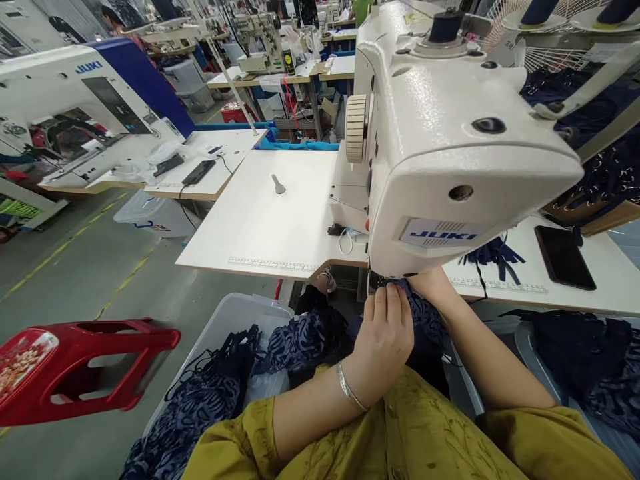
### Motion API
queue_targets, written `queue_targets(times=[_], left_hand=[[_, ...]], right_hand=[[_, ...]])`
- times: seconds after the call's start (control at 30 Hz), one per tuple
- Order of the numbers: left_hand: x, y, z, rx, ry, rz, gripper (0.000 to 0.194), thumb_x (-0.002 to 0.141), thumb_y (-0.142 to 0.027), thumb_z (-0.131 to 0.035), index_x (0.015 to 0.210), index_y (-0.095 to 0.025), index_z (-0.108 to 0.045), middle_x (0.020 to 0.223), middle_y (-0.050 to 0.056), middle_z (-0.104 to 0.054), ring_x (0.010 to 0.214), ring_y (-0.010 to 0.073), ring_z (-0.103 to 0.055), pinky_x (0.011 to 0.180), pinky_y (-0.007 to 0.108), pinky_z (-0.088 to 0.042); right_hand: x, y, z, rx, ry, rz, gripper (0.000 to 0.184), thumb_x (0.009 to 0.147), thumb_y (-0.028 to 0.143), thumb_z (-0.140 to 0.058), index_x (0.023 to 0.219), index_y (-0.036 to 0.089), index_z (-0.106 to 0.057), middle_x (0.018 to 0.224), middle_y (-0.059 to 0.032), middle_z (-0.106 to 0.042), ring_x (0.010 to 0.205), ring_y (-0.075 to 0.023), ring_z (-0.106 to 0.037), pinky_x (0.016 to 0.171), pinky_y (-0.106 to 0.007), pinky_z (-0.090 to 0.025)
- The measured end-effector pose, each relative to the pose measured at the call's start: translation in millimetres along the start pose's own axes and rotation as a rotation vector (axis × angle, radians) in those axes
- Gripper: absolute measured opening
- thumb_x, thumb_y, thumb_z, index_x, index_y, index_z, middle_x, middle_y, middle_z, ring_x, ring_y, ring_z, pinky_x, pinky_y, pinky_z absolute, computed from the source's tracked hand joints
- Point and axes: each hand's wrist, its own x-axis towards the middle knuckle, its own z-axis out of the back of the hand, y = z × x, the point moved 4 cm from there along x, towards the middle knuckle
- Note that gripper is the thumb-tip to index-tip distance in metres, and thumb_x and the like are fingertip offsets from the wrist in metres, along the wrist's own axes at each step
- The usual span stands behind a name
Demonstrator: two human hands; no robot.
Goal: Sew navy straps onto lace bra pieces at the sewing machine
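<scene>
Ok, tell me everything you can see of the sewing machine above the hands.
The sewing machine has a glossy white, rounded body that looks like painted metal. A blue-lettered JUKI label sits on its near end, a ribbed cream wheel on its left, a dark blue spool on top. It stands upright, its base on the white table. The left hand and right hand are beneath its near end; whether they touch it is unclear.

Sewing machine: white, standing on the desk.
Cloth: dark blue with swirls, bunched up, hanging down below the machine's front end.
</scene>
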Motion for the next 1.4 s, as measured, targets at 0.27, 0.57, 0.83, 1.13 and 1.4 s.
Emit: queue_targets(times=[0.27, 0.57, 0.83, 1.13, 1.4], left_hand=[[0, -1, 0.3, -0.002, -0.007, 0.01, 0.039, 0.094, -0.018, -0.046, 0.129, -0.004, -0.054, 0.125, 0.019, -0.06, 0.112, 0.0279, -0.059, 0.093, 0.039, -0.051], [0, 0, -2.5, -0.004, 0.008, 0.045, 0.039, 0.094, -0.022, -0.048, 0.128, -0.004, -0.055, 0.124, 0.02, -0.06, 0.112, 0.0277, -0.058, 0.092, 0.039, -0.05], [-2, 9, -2.0, -0.044, -0.016, 0.064, 0.041, 0.098, -0.03, -0.043, 0.127, -0.003, -0.055, 0.12, 0.018, -0.06, 0.108, 0.0256, -0.059, 0.09, 0.038, -0.05], [-1, 10, -4.4, -0.059, -0.016, -0.01, 0.038, 0.098, -0.028, -0.045, 0.127, -0.006, -0.055, 0.117, 0.016, -0.06, 0.105, 0.023, -0.058, 0.089, 0.036, -0.05], [-2, 11, -5.4, -0.1, -0.069, -0.035, 0.036, 0.097, -0.024, -0.047, 0.126, -0.005, -0.055, 0.114, 0.015, -0.061, 0.105, 0.0238, -0.058, 0.088, 0.038, -0.05]], right_hand=[[3, -13, -9, 0.104, 0.058, -0.057, 0.041, 0.08, 0.033, -0.058, 0.12, 0.024, -0.059, 0.113, -0.0099, -0.069, 0.114, -0.0342, -0.059, 0.089, -0.049, -0.052], [1, -15, -16, 0.163, 0.064, -0.042, 0.047, 0.084, 0.027, -0.054, 0.13, 0.024, -0.053, 0.12, -0.0116, -0.066, 0.115, -0.0369, -0.059, 0.089, -0.051, -0.052], [11, -13, -19, 0.162, 0.085, -0.052, 0.049, 0.088, 0.031, -0.049, 0.136, 0.025, -0.048, 0.126, -0.0103, -0.064, 0.117, -0.0343, -0.058, 0.088, -0.048, -0.054], [14, -8, -11, 0.186, 0.077, -0.067, 0.045, 0.084, 0.041, -0.056, 0.126, 0.024, -0.058, 0.117, -0.0088, -0.068, 0.113, -0.0306, -0.06, 0.092, -0.046, -0.052], [-13, -8, 1, 0.152, 0.006, -0.034, 0.039, 0.077, 0.029, -0.063, 0.114, 0.017, -0.064, 0.115, -0.0112, -0.068, 0.123, -0.0304, -0.053, 0.103, -0.047, -0.042]])
